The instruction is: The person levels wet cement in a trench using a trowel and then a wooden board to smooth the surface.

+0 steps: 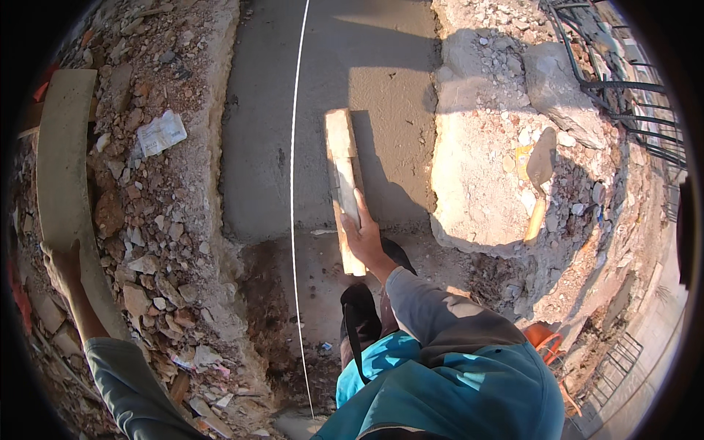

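Note:
My right hand (363, 236) is closed around a long, narrow wooden float (341, 165), its wood pale and smeared with cement. The float points away from me over smooth wet concrete (268, 158), near the slab's front edge. At the far left, my left hand (63, 270) grips a long grey board (66, 161), fingers bent over its outer edge. A taut white string (295, 132) runs lengthwise over the concrete, left of the float. How far the float stands above the surface is hard to tell.
Broken rubble (158, 279) banks the trench's left side. A trowel (541, 165) with a wooden handle lies on the right bank. Steel rebar (623, 86) juts out at the upper right. Beside my body is an orange object (543, 341). A crumpled pale packet (162, 133) rests on the rubble.

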`<state>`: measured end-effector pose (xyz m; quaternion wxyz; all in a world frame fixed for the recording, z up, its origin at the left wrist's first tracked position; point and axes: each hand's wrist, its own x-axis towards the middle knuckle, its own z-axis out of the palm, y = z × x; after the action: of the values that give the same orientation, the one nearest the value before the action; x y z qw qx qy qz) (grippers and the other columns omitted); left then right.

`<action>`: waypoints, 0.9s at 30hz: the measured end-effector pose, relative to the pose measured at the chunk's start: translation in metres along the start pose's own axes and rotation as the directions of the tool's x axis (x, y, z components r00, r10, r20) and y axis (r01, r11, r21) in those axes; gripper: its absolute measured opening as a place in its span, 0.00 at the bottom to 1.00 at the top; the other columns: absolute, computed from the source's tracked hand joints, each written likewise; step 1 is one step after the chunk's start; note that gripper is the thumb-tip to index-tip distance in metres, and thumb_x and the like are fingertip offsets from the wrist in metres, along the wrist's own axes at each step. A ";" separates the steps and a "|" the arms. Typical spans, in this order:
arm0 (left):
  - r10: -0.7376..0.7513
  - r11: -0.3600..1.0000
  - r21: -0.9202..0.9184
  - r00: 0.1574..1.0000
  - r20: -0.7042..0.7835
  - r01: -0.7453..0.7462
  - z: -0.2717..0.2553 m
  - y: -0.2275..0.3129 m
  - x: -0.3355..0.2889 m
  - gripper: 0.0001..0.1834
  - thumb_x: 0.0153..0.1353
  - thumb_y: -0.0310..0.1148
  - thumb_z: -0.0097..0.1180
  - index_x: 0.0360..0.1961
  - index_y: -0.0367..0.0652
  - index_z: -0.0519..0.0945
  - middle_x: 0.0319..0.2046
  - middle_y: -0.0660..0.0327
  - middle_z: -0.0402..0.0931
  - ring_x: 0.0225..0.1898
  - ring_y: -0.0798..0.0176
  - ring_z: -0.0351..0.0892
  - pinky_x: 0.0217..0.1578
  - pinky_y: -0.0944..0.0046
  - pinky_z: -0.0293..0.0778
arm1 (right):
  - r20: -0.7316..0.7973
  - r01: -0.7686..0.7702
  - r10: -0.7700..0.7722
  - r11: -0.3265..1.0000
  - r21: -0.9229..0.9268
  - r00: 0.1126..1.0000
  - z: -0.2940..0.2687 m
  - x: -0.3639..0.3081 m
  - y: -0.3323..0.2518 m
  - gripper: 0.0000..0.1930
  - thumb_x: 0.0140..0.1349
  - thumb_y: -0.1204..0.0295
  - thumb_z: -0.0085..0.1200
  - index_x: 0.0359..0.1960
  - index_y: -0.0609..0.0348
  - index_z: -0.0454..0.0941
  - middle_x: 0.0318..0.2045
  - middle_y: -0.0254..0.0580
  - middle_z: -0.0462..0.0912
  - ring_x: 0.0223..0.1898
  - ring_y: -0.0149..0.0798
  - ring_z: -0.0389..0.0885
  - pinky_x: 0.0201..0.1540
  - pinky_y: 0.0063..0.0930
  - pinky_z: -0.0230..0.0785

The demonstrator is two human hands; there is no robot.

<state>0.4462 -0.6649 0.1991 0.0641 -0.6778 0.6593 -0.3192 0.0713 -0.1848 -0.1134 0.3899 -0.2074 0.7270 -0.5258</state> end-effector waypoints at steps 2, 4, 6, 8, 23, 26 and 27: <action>0.003 1.000 -0.006 1.000 -0.016 -0.003 0.002 0.002 0.003 0.52 0.49 0.55 0.65 0.69 0.46 0.53 0.61 0.45 0.66 0.59 0.43 0.69 0.54 0.45 0.70 | -0.123 0.052 -0.039 0.993 0.108 0.992 -0.044 0.049 -0.013 0.32 0.69 0.68 0.48 0.71 0.54 0.49 0.36 0.42 0.75 0.31 0.33 0.76 0.33 0.28 0.70; 0.023 1.000 -0.016 1.000 -0.021 -0.023 0.007 0.001 0.007 0.53 0.48 0.56 0.66 0.69 0.45 0.54 0.60 0.45 0.66 0.59 0.43 0.70 0.54 0.45 0.70 | -0.208 0.074 -0.025 0.970 0.232 0.978 -0.079 0.097 -0.031 0.32 0.70 0.68 0.48 0.72 0.49 0.48 0.24 0.31 0.72 0.15 0.23 0.69 0.16 0.21 0.66; 0.065 0.998 -0.021 0.998 -0.013 -0.065 0.011 -0.006 0.009 0.53 0.47 0.56 0.66 0.69 0.45 0.55 0.60 0.45 0.67 0.59 0.43 0.70 0.54 0.46 0.70 | -0.272 0.037 0.043 0.958 0.283 0.961 -0.103 0.142 -0.041 0.32 0.69 0.68 0.48 0.72 0.50 0.49 0.23 0.32 0.73 0.14 0.24 0.69 0.15 0.22 0.67; 0.092 0.995 -0.045 0.995 -0.027 -0.093 0.016 -0.015 0.012 0.53 0.47 0.57 0.66 0.69 0.44 0.55 0.59 0.44 0.67 0.58 0.42 0.70 0.54 0.45 0.70 | -0.276 -0.022 0.109 0.954 0.300 0.955 -0.102 0.171 -0.048 0.33 0.69 0.68 0.49 0.72 0.50 0.48 0.22 0.32 0.73 0.15 0.25 0.70 0.15 0.23 0.67; 0.237 0.939 -0.180 0.930 -0.279 -0.293 0.004 -0.023 -0.011 0.45 0.54 0.40 0.65 0.69 0.41 0.57 0.65 0.43 0.60 0.65 0.41 0.61 0.63 0.50 0.61 | 0.478 0.345 -0.256 0.933 -0.106 0.840 0.036 -0.003 0.019 0.30 0.66 0.66 0.53 0.68 0.57 0.58 0.54 0.59 0.77 0.50 0.48 0.81 0.52 0.36 0.73; 0.360 0.837 -0.333 0.896 -0.261 -0.434 -0.067 0.016 -0.095 0.45 0.55 0.36 0.63 0.71 0.44 0.53 0.69 0.45 0.53 0.69 0.42 0.53 0.66 0.50 0.55 | 0.435 0.177 -0.124 0.981 -0.083 0.892 0.000 0.027 -0.018 0.32 0.66 0.62 0.51 0.70 0.55 0.55 0.62 0.59 0.68 0.65 0.55 0.65 0.64 0.40 0.60; 0.374 0.825 -0.350 0.893 -0.250 -0.444 -0.090 0.022 -0.131 0.45 0.55 0.36 0.63 0.71 0.44 0.53 0.69 0.45 0.53 0.69 0.42 0.52 0.66 0.49 0.55 | 0.343 0.170 -0.131 0.981 -0.088 0.930 -0.007 0.063 -0.028 0.32 0.67 0.62 0.50 0.70 0.56 0.54 0.63 0.59 0.67 0.65 0.55 0.65 0.64 0.40 0.61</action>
<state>0.3903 -0.5155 0.2130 -0.0646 -0.4887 0.8434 -0.2138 0.0241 -0.2358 -0.1083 0.4537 -0.3713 0.6613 -0.4680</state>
